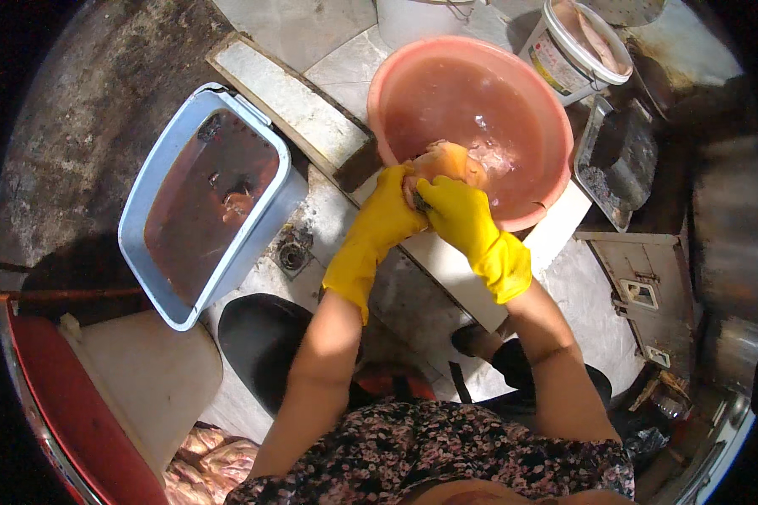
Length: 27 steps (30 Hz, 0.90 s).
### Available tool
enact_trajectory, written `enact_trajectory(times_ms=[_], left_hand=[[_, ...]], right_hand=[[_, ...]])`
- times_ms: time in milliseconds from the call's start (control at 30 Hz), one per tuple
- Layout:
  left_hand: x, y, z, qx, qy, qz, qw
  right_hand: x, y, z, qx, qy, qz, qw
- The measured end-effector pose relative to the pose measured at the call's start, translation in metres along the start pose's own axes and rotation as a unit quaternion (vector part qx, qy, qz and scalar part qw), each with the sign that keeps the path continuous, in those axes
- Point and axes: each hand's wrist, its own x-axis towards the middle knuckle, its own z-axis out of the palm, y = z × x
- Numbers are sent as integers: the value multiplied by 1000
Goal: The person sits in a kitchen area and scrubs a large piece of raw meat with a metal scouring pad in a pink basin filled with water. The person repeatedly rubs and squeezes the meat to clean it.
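Note:
Both my hands wear yellow rubber gloves and meet at the near rim of a round pink plastic basin (470, 50) filled with cloudy reddish water. Between them is a piece of pale raw meat (445, 161), its kind unclear, lying partly over the water. My left hand (391, 205) grips its left side. My right hand (458, 205) is closed on its near side, with something dark showing by the fingers. The undersides of the meat and the fingertips are hidden.
A blue plastic tub (284, 183) of dark red liquid stands left, beside a floor drain (292, 255). Beyond the basin is a white bucket (559, 63) of pale meat; a metal tray (619, 164) lies right. Raw meat (211, 464) lies at lower left.

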Motion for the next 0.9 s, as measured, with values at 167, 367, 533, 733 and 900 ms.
enact_trajectory(times_ms=[167,367,533,733,900], left_hand=[[11,15,0,3,-63,0,998],[2,27,5,-75,-42,-11,996],[2,-22,-5,-103,-37,-16,994],[11,-17,0,-60,-47,-15,997],[13,-16,-7,8,-42,64,997]], right_hand=[[20,51,45,-124,-94,43,987],[30,65,38,92,101,63,989],[22,17,-18,34,6,-116,993],[24,49,3,47,-117,-82,989],[29,24,6,-153,-156,-56,974]])
